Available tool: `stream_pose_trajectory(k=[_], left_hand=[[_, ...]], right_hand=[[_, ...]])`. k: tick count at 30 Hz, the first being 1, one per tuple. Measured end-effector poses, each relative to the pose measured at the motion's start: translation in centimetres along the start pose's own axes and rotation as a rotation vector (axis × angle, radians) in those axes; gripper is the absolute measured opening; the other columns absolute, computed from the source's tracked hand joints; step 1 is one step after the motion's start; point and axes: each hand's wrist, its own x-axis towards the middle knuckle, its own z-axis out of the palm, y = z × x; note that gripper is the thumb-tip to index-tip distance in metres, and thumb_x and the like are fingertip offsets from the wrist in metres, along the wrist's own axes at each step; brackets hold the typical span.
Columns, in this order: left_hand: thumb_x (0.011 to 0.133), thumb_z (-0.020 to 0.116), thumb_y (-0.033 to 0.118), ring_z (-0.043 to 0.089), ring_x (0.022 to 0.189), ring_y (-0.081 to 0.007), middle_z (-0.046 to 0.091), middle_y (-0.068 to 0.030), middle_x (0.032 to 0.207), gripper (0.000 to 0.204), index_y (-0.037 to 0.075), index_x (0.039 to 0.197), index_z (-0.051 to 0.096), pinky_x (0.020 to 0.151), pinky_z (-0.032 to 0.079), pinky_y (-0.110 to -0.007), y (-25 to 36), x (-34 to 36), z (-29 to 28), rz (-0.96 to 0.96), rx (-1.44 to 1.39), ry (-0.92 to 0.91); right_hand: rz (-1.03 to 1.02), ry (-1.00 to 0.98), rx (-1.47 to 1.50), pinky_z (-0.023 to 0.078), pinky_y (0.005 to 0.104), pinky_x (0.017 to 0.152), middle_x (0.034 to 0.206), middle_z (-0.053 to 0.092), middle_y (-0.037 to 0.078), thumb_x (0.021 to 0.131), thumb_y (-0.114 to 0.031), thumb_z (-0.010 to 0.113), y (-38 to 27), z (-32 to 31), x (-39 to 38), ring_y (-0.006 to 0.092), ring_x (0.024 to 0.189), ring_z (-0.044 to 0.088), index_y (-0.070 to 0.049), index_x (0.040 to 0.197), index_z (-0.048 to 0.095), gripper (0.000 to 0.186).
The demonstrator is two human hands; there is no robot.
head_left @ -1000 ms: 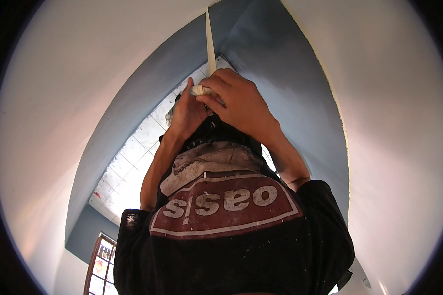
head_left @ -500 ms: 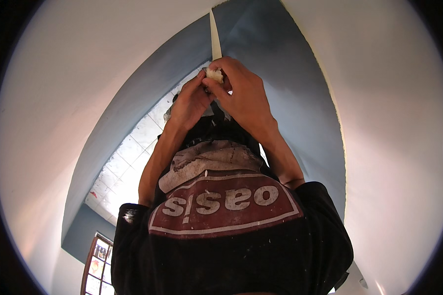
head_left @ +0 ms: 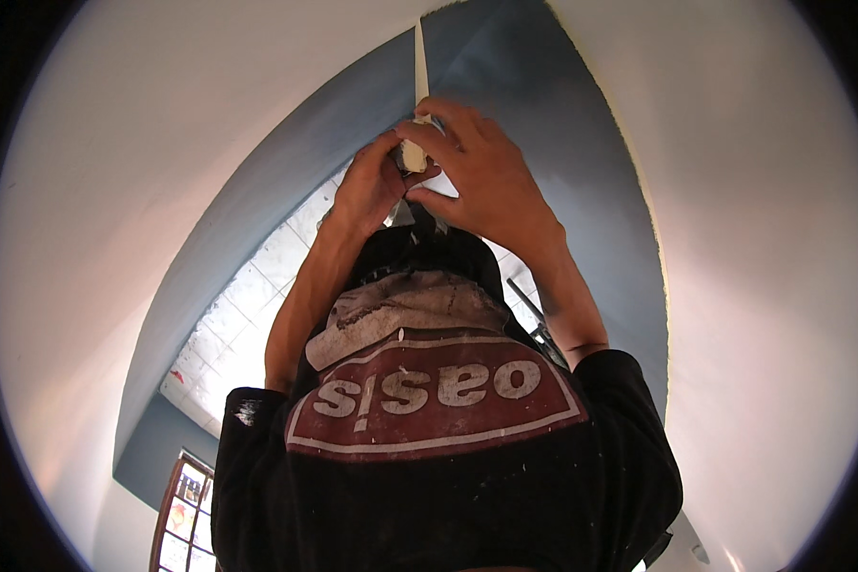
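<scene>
My left hand (head_left: 364, 191) grips a small cream roll of masking tape (head_left: 414, 156) from its left side, up in front of my chest. A pale strip of tape (head_left: 420, 62) runs from near the roll up the blue wall corner, narrowing toward the top. My right hand (head_left: 491, 172) is around the other side of the roll with its fingers spread. Its index finger reaches across the roll's upper part, while the thumb stands apart below. The far side of the roll and some left fingertips are hidden.
Blue-grey walls (head_left: 562, 172) meet at the corner ahead, with white surfaces (head_left: 763, 286) beyond their edges. Pale floor tiles (head_left: 243, 310) show below at left. A wood-framed window (head_left: 189, 515) is at lower left. A dark bar-like object (head_left: 527, 297) appears beside my right forearm.
My right hand has opened from a pinch, its thumb dropping away and its wrist shifting right. The roll now shows more plainly, and the strip appears narrower.
</scene>
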Motion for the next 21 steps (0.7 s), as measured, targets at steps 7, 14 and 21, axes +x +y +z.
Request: stream_pose_trajectory(k=[7, 14, 21], left_hand=[[0.111, 0.043, 0.044, 0.060, 0.118, -0.0222, 0.063, -0.0106, 0.121, 0.050, 0.002, 0.133, 0.057, 0.109, 0.048, -0.047, 0.3, 1.0, 0.2, -0.022, 0.032, -0.006], [0.108, 0.047, 0.053, 0.061, 0.118, -0.0251, 0.064, -0.0096, 0.121, 0.058, 0.002, 0.134, 0.057, 0.112, 0.048, -0.047, -0.2, 2.4, -0.3, 0.145, -0.057, -0.173], [0.109, 0.052, 0.041, 0.065, 0.110, -0.0228, 0.066, -0.0094, 0.121, 0.045, 0.001, 0.129, 0.060, 0.105, 0.054, -0.043, 0.8, 4.1, 0.4, 0.196, 0.014, -0.092]], right_hand=[[-0.141, -0.047, -0.030, 0.056, 0.0435, 0.086, 0.113, 0.065, 0.007, 0.086, -0.016, 0.076, 2.1, -0.4, 1.9, 0.0286, 0.105, 0.065, -0.008, 0.111, 0.067, 0.027], [-0.011, -0.024, 0.079, 0.054, 0.0437, 0.076, 0.099, 0.067, 0.011, 0.092, -0.021, 0.072, 4.1, 0.2, 3.9, 0.0326, 0.092, 0.066, -0.004, 0.102, 0.067, 0.020], [0.190, -0.116, 0.096, 0.049, 0.0433, 0.071, 0.089, 0.067, 0.017, 0.091, -0.024, 0.074, 4.1, -0.3, 6.3, 0.0371, 0.081, 0.065, 0.000, 0.097, 0.064, 0.026]])
